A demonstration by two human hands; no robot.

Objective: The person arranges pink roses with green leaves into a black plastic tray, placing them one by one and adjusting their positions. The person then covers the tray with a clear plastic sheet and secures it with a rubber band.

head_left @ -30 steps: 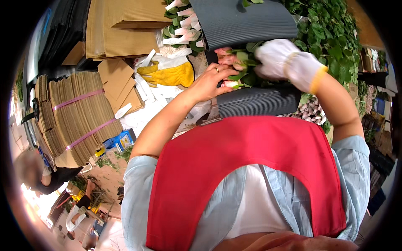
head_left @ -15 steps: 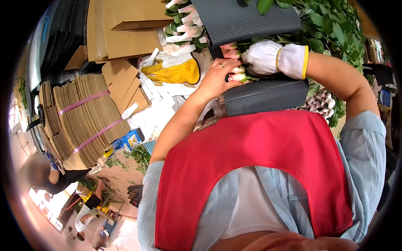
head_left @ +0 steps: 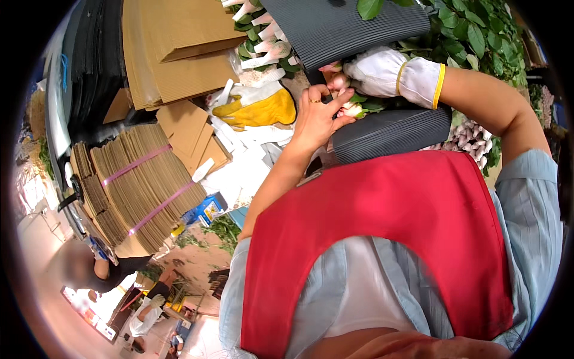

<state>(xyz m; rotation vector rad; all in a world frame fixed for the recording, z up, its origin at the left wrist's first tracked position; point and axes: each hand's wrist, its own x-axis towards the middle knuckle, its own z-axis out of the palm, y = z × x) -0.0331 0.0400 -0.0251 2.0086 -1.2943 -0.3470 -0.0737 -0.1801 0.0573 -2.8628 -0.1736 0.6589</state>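
Observation:
Bare, with a ring on one finger, my left hand (head_left: 314, 118) is at the pale pink roses (head_left: 351, 110), its thumb and fingers bent around a rose head. A second pink rose (head_left: 338, 81) shows just above those fingers. My right hand (head_left: 375, 72), in a white glove with yellow trim, is closed beside the rose heads; its fingertips and whatever they hold are hidden. The roses lie between two flaps of a dark grey corrugated cardboard wrapper: an upper flap (head_left: 353, 30) and a lower flap (head_left: 391, 134) near my red apron (head_left: 382, 185).
Left of my hands lie a yellow-and-white work glove (head_left: 257, 107) and white paper strips. Farther left are strapped cardboard (head_left: 143, 179) and brown corrugated sheets (head_left: 185, 78). White-sleeved roses (head_left: 272, 51) stand far off; leafy stems (head_left: 478, 36) fill the right. People are at lower left.
The view has shifted, moving the surroundings slightly right and down at the left side. My left fingers have bent more around the roses; my right hand stays close beside them.

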